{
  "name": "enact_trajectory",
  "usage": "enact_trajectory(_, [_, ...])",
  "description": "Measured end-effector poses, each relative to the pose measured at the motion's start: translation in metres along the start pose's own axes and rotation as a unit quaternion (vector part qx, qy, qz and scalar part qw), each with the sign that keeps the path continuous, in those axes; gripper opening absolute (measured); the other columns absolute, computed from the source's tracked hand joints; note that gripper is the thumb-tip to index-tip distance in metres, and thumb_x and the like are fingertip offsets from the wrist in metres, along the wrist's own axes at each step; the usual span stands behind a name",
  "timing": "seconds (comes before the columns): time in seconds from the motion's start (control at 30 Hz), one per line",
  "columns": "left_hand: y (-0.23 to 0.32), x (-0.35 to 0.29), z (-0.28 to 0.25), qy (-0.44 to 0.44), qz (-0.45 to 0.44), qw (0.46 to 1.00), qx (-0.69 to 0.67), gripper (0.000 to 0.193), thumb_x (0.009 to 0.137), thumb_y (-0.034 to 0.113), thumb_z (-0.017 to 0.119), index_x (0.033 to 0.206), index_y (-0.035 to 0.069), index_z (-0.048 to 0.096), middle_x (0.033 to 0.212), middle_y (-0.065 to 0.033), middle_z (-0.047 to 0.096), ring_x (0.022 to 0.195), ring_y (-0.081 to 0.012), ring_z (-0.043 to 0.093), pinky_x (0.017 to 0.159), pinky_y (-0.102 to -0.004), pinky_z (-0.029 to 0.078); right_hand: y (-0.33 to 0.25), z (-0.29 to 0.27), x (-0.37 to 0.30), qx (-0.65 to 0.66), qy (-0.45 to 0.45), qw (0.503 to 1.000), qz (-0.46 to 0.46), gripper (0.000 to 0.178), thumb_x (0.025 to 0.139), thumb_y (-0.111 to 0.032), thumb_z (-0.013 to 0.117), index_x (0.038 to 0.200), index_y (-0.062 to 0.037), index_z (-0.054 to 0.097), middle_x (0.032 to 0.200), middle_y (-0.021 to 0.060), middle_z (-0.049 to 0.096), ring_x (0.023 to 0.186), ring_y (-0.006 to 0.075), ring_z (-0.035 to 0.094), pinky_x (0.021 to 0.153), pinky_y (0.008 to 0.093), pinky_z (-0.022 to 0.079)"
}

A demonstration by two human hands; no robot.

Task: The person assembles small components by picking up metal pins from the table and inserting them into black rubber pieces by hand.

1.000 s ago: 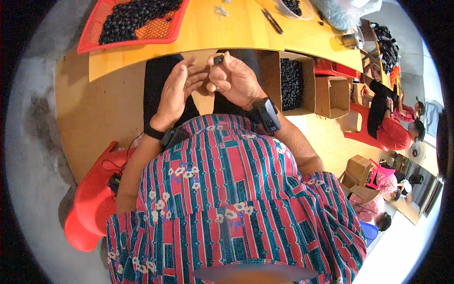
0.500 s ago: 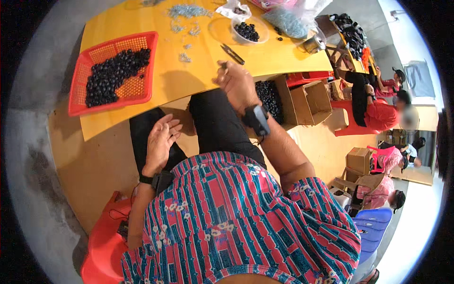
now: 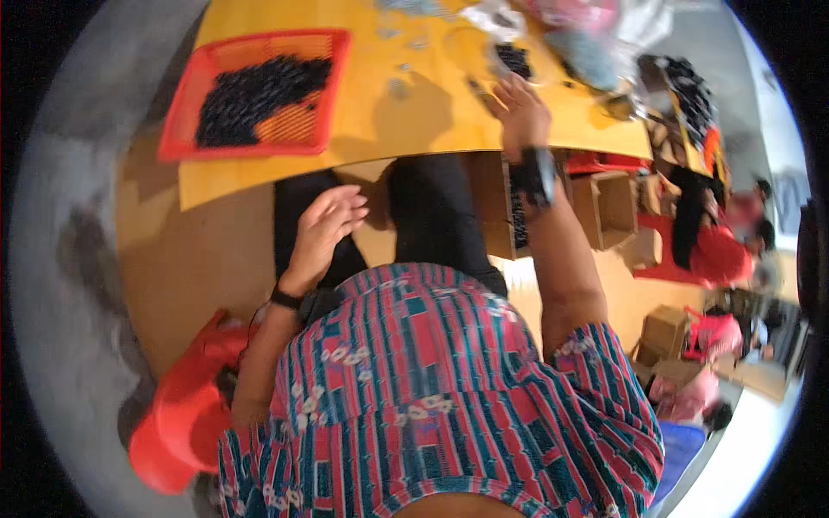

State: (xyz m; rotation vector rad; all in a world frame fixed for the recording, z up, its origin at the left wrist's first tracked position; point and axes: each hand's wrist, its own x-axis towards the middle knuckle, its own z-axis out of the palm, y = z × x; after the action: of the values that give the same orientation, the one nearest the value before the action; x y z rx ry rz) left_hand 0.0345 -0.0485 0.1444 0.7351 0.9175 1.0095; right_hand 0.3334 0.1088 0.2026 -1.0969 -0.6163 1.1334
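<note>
My right hand (image 3: 523, 116) reaches over the yellow table (image 3: 363, 129), blurred by motion. Its fingers are stretched out with nothing seen in them. Just beyond the fingertips stands a clear round bowl holding small black pieces (image 3: 513, 60). A slim dark tool (image 3: 480, 91), perhaps thread snips, lies left of this hand, partly behind its fingers. My left hand (image 3: 326, 226) hovers over my lap, below the table's near edge, palm turned inward and fingers apart, holding nothing.
A red plastic basket (image 3: 339, 95) of black pieces stands at the table's left. Silvery bits (image 3: 399, 86) lie scattered mid-table. Bags (image 3: 587, 56) crowd the far right. Cardboard boxes (image 3: 604, 210) stand beneath the right edge. Other people sit farther right, one in red (image 3: 721, 255).
My right hand has moved forward and right toward the bowl, its fingers straighter. The left hand stays over my lap. The whole view has shifted, and the table sits farther right in it.
</note>
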Motion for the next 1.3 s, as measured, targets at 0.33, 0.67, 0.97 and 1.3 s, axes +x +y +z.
enact_trajectory(0.33, [0.117,-0.001,-0.108,0.136,0.326,0.855,0.379,0.014,0.087,0.009,0.058,0.095,0.001,0.065,0.086,-0.007,0.066,0.075,-0.0145,0.062,0.068,-0.028,0.049,0.095,0.079,-0.112,-0.229,-0.206,0.951,-0.001,0.016,0.09,-0.007,0.057,0.1,0.0021,0.065,0.074,0.0026,0.06,0.059,0.0073,0.052,0.056,0.0197,0.043])
enact_trajectory(0.67, [0.182,0.146,-0.15,0.077,0.236,0.67,0.7,0.023,0.077,0.004,0.065,0.1,0.005,0.065,0.091,-0.0126,0.063,0.081,-0.0275,0.063,0.075,-0.0356,0.051,0.112,0.107,-0.01,-0.224,-0.205,0.945,0.117,0.016,0.09,-0.007,0.057,0.101,0.0021,0.063,0.074,0.0017,0.06,0.059,0.0067,0.053,0.053,0.0196,0.045])
enact_trajectory(0.97, [0.182,0.237,-0.131,0.074,0.253,0.665,0.698,0.033,0.074,0.001,0.068,0.106,0.007,0.063,0.103,-0.0114,0.058,0.082,-0.0264,0.06,0.076,-0.0349,0.051,0.1,0.1,0.044,-0.231,-0.234,0.937,0.12,0.017,0.091,-0.008,0.057,0.103,0.0029,0.062,0.073,0.0019,0.059,0.059,0.007,0.054,0.054,0.0199,0.045])
enact_trajectory(1.3, [0.195,0.256,-0.108,0.115,0.27,0.631,0.718,0.049,0.075,0.006,0.069,0.122,0.013,0.058,0.124,-0.0131,0.05,0.116,-0.0341,0.047,0.097,-0.041,0.043,0.082,0.099,0.055,-0.246,-0.241,0.929,0.135,0.016,0.089,-0.007,0.058,0.101,0.0018,0.063,0.071,0.0011,0.059,0.059,0.0066,0.054,0.054,0.0198,0.045])
